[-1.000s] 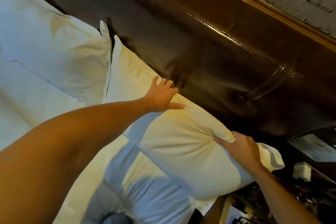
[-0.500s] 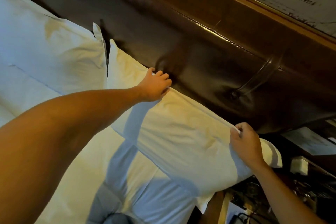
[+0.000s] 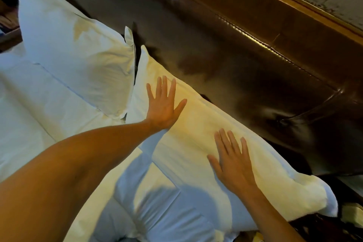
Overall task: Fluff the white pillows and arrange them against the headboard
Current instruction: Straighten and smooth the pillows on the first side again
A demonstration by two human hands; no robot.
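Item one, nearest: you are resting your right hand (image 3: 232, 165) flat on the near pillow (image 3: 198, 143), fingers spread and released, palm down, grasping nothing. Item two, a little farther and to the left: you are laying your left hand (image 3: 164, 104) on the same pillow in the same way, fingers splayed and unclenched, arm stretched well out. The pillow is lying directly under both sets of fingers, its long axis running from beyond the left fingertips, at the upper left, down past the right wrist to the lower right, parallel to the headboard (image 3: 245, 55). Its far long edge is sitting just beyond your fingertips and looks to be touching the headboard's base. By my reading, any coming press or pat is going forward and down from the fingers, and the right hand is the nearer of the two to you. Material: soft white cotton casing, plump, lightly creased, with a flanged corner. Item three, left of your left fingers: a second white pillow (image 3: 74, 53), rumpled, leaning against the headboard. Item four, farthest: the headboard itself, dark brown glossy leather, padded, stitched seams, tufted dimple.
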